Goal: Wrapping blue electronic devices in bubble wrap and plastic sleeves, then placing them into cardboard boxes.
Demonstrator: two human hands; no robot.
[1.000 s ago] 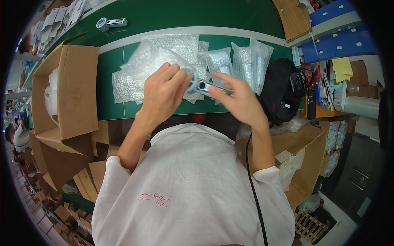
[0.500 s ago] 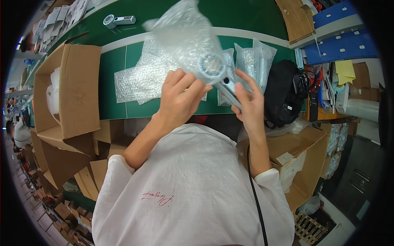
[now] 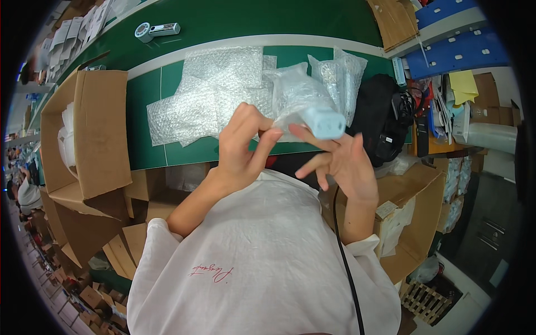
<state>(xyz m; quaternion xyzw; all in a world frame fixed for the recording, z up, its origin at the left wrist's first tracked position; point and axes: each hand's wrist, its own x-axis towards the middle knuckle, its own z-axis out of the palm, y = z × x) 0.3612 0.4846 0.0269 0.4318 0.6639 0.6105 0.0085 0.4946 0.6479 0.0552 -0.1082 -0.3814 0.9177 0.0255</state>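
Note:
A light-blue handheld fan (image 3: 326, 124) sits mostly inside a clear bubble-wrap bag (image 3: 298, 92), its handle end sticking out toward me. My left hand (image 3: 241, 146) pinches the edge of the bag's mouth between thumb and fingers. Beside and just below the handle end is my right hand (image 3: 353, 167), its fingers spread and not wrapped round anything; a fingertip reaches the bag's edge. Flat bubble-wrap bags (image 3: 209, 92) lie overlapped on the green table behind my left hand. Beyond the bag I hold, wrapped items (image 3: 338, 78) lie side by side.
Another handheld fan (image 3: 157, 30) lies at the far left of the table (image 3: 268, 17). An open cardboard box (image 3: 103, 134) stands at the left, another box (image 3: 419, 223) at the lower right. A black bag (image 3: 382, 120) rests at the table's right. A black cable (image 3: 343, 262) hangs down my shirt.
The fan has gone deeper into the bag, which has come down and right, handle end now toward me. My right hand has let go of the handle and spread its fingers.

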